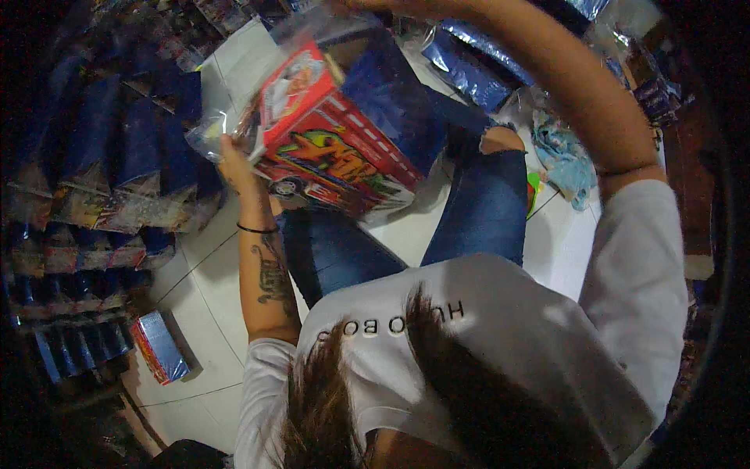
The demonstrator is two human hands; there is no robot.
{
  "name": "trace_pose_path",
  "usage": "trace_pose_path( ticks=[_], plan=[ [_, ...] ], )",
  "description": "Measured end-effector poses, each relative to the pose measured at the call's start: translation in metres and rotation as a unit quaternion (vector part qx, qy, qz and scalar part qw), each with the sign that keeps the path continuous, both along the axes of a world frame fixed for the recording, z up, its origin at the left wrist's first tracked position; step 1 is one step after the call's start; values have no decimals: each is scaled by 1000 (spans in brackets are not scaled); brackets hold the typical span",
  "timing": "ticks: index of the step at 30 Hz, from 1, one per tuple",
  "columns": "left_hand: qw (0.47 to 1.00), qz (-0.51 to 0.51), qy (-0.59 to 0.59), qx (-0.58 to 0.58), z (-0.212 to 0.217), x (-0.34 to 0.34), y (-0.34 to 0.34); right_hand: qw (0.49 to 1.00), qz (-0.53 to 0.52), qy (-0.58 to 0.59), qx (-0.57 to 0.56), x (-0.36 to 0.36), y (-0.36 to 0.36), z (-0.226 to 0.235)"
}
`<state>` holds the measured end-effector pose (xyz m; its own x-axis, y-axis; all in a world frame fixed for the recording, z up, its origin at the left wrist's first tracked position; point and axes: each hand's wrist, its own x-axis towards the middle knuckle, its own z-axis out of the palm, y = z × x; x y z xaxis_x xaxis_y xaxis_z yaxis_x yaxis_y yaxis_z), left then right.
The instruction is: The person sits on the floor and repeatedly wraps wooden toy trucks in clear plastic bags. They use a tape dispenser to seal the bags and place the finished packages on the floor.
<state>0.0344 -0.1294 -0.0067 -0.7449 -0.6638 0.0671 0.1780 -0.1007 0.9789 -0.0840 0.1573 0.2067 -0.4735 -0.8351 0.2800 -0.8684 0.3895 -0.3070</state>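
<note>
A large box (344,152), red and blue with a printed toy-vehicle picture and a wheel, rests tilted over my lap between my legs. Clear plastic wrapping (308,27) lies loosely around its upper left end. My left hand (238,168) is closed on the edge of this plastic at the box's left side. Reaching over the far end of the box, my right hand (383,6) is mostly cut off by the top edge; its fingers are hidden and blurred.
Stacks of dark blue packages (133,148) fill the left side. A small red and blue box (160,348) lies on the tiled floor (199,313). Blue wrapped packages (476,66) lie beyond my right knee, beside crumpled light-blue plastic (564,160). A brown panel (695,172) stands at the right.
</note>
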Motion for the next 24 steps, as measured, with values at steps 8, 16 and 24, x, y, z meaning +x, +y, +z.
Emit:
trace_pose_path(
  ticks=[8, 16, 24],
  plan=[
    [978, -101, 55, 172, -65, -4, -75, 841, -408, -210, -287, 72, -2, -249],
    [986, -109, 68, 104, -91, 2, -78, 376, -300, -503, -718, 57, 17, -313],
    [984, -121, 84, 105, -80, 7, -62, 410, -311, -457, -726, 67, 11, -295]
  ],
)
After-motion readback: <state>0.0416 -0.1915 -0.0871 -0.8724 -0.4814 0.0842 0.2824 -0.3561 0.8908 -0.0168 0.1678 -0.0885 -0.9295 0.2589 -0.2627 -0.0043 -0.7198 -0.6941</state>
